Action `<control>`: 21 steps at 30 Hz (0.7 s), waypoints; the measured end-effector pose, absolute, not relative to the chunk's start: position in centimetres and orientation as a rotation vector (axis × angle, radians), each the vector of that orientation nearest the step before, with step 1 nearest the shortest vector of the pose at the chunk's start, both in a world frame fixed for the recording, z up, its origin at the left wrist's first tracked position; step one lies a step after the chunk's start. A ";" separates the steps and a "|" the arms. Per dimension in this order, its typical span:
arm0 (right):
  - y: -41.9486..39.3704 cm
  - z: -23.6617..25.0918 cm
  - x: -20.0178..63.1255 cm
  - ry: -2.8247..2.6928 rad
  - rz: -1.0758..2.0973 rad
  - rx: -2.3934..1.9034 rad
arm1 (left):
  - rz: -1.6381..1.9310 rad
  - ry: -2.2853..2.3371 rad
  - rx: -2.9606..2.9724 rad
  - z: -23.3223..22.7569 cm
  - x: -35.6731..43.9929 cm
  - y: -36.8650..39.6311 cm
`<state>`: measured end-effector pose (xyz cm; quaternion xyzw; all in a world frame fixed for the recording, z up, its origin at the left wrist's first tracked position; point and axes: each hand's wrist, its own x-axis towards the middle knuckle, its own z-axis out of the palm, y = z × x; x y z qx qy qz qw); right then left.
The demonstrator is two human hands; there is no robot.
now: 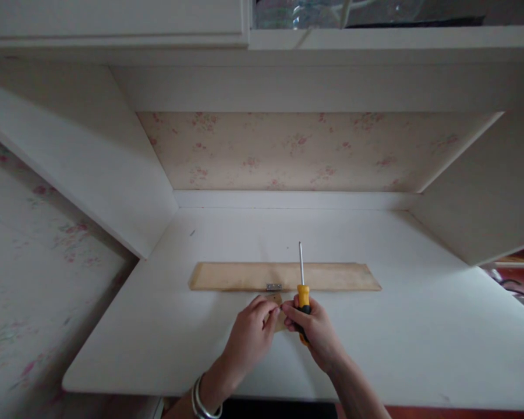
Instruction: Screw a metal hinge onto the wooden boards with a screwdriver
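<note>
My right hand (317,331) is wrapped around a screwdriver (304,295) with a yellow and black handle, its metal shaft pointing up and away from me. My left hand (250,329), with a silver bangle at the wrist, has its thumb and fingers pinched together close to the right fingertips. A tiny dark thing shows where the fingertips meet, too small to name. Under the hands lies a small piece of wood (281,323), mostly covered. Just beyond it, a metal hinge (273,287) sits at the near edge of a long wooden board (236,276).
The board lies across a white desktop (157,331) with a rounded front left corner. White side panels (82,151) and an overhead cabinet (113,26) enclose the desk. Floral wallpaper (297,151) covers the back. A small dark mark or scrap (193,233) is at the rear left.
</note>
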<state>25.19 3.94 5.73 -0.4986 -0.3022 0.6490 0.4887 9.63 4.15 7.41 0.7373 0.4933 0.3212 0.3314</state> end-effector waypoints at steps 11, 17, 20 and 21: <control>3.3 4.4 24.4 -0.684 1.507 -1.133 | 0.603 1.362 2.052 7.1 10.1 3.9; 3.4 3.8 24.4 -0.666 1.458 -1.185 | 0.522 1.402 2.225 7.0 9.2 4.7; 3.2 3.7 25.7 -0.644 1.376 -1.265 | 0.617 1.427 2.254 7.1 6.5 7.2; 3.1 3.5 26.4 -0.639 1.352 -1.306 | 0.663 1.443 2.244 7.2 5.2 8.4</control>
